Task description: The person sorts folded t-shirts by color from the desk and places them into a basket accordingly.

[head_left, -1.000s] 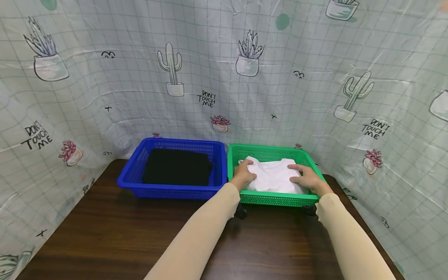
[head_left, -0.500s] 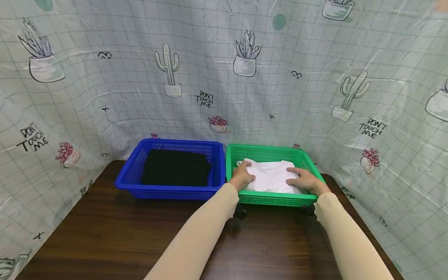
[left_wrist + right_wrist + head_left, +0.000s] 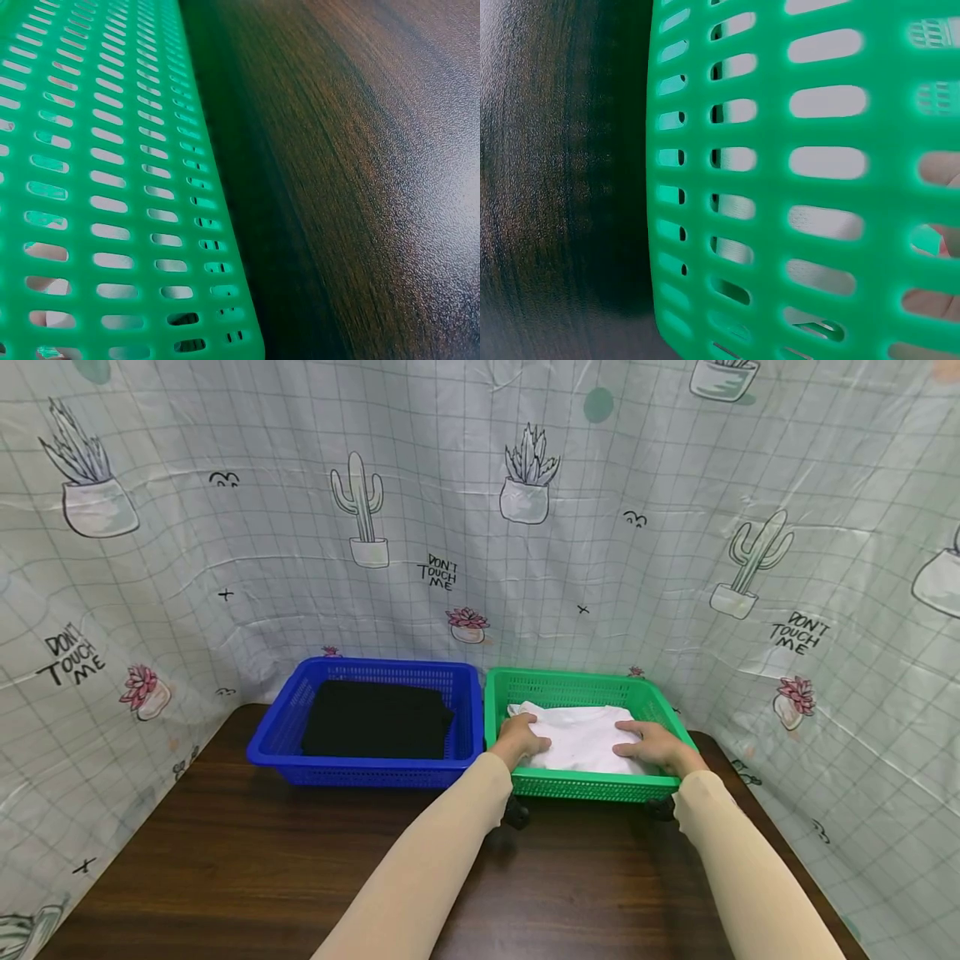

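A folded white cloth (image 3: 581, 739), perhaps a garment, lies inside the green plastic basket (image 3: 592, 788). My left hand (image 3: 519, 742) reaches over the basket's front edge and rests on the cloth's left side, thumb and fingers spread apart. On the opposite side my right hand (image 3: 658, 748) touches the cloth with extended fingers and thumb. The remaining fingers of both hands are hidden. Through the slots of the basket wall (image 3: 769, 180) in the right wrist view, white cloth and bits of a finger (image 3: 937, 166) show. The left wrist view shows mostly the slotted wall (image 3: 82, 225).
Left of the green basket, almost against it, stands a blue basket (image 3: 378, 774) holding a folded black cloth (image 3: 375, 720). Both stand at the back of the dark wooden table (image 3: 300, 860). A patterned curtain (image 3: 465, 510) hangs behind and along both sides.
The cloth's raised back left corner has sunk and lies flatter. My left fingers have come down slightly with it; my right hand has barely moved. The head view shifted a little.
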A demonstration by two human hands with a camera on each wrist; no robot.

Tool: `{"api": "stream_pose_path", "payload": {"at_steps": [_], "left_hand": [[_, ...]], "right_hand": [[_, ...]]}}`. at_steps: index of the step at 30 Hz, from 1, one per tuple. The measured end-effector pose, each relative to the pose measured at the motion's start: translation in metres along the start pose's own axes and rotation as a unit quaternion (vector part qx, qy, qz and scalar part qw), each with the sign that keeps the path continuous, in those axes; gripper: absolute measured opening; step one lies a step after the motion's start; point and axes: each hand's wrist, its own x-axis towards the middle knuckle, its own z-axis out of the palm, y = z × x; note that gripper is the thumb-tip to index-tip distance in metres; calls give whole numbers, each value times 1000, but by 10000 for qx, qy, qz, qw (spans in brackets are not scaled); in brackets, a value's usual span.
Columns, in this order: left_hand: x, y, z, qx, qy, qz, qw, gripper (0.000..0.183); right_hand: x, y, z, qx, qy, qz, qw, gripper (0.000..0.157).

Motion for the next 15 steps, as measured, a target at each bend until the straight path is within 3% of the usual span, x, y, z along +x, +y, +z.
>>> {"api": "stream_pose_path", "payload": {"at_steps": [10, 15], "left_hand": [[-3, -2, -7, -137, 106, 103, 9998, 60], [-8, 4, -13, 114, 54, 306, 9995, 61]], "right_hand": [[3, -9, -2, -144, -103, -97, 9998, 76], [-5, -20, -9, -397, -217, -279, 9986, 78]]}}
